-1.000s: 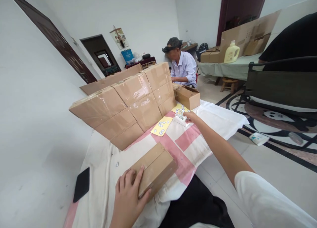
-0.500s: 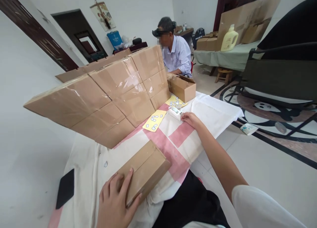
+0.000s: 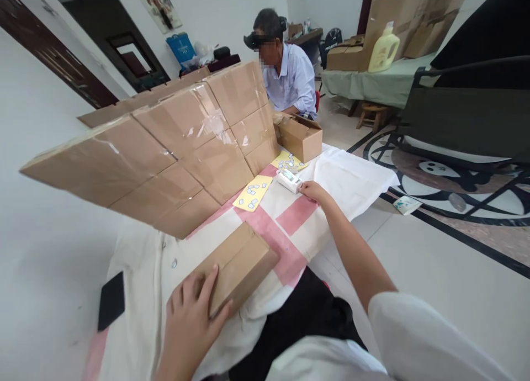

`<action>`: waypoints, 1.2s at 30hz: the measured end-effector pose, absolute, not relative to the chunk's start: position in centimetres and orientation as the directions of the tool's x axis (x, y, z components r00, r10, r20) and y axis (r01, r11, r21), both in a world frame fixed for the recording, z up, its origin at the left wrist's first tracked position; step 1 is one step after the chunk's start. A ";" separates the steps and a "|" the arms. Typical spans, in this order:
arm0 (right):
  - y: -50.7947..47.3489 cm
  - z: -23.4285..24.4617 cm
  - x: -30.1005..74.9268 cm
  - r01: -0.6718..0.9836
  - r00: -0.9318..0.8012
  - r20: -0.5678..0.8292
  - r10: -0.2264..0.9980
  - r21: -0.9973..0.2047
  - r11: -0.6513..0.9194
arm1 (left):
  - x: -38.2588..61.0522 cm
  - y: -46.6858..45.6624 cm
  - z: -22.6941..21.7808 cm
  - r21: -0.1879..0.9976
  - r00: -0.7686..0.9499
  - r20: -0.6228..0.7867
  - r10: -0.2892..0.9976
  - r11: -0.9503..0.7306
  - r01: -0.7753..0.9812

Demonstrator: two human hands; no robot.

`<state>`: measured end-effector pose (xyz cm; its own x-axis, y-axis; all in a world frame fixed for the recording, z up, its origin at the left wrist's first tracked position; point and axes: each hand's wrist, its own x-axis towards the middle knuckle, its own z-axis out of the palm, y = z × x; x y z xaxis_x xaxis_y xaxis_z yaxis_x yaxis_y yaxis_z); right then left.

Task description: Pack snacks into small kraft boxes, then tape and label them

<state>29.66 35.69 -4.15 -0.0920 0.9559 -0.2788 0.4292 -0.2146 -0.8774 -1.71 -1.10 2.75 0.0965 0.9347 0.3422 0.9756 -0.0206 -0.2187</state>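
My left hand (image 3: 192, 309) grips the near end of a closed brown cardboard box (image 3: 244, 259), fingers over its top and thumb along its side. The box lies on the cloth-covered table in front of me. Farther off, my right hand (image 3: 313, 192) is closed, its fingertips pinching the right end of a small white box (image 3: 289, 180) with print on top. What lies between those fingertips is too small to make out. Beside the white box are a yellow card (image 3: 253, 193) with small pale shapes on it and another yellow card (image 3: 285, 160) behind.
A taped wall of cardboard boxes (image 3: 199, 143) runs along the table's left side. An open-topped carton (image 3: 304, 141) stands at the far end, near a seated person (image 3: 290, 74) wearing a head camera. A black tablet-like slab (image 3: 111, 301) lies at left. A black chair (image 3: 467, 116) stands right.
The view has shifted slightly. The right hand stays at the white box, which now looks a little more turned. The left hand stays on the cardboard box. The seated person's head is slightly lower.
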 end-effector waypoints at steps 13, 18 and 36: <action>20.2 6.8 24.0 0.315 -0.707 -0.154 0.690 -0.942 0.113 | 4.6 -2.1 4.5 -0.135 -0.124 0.295 0.948 0.170 0.976; 19.3 10.5 21.0 0.384 -0.852 -0.286 0.439 -0.911 0.150 | 5.5 -1.8 5.0 -0.162 -0.144 0.259 0.955 0.190 0.968; 21.8 12.0 15.2 0.828 -0.557 -0.540 0.631 -0.297 0.476 | 6.3 -1.9 4.5 -0.232 -0.157 0.266 0.951 0.222 0.947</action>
<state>15.16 21.81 12.04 -0.5567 0.6311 -0.5402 0.8278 0.4761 -0.2970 6.29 -1.86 4.47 -0.1574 0.9511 0.2658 0.9472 0.2215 -0.2318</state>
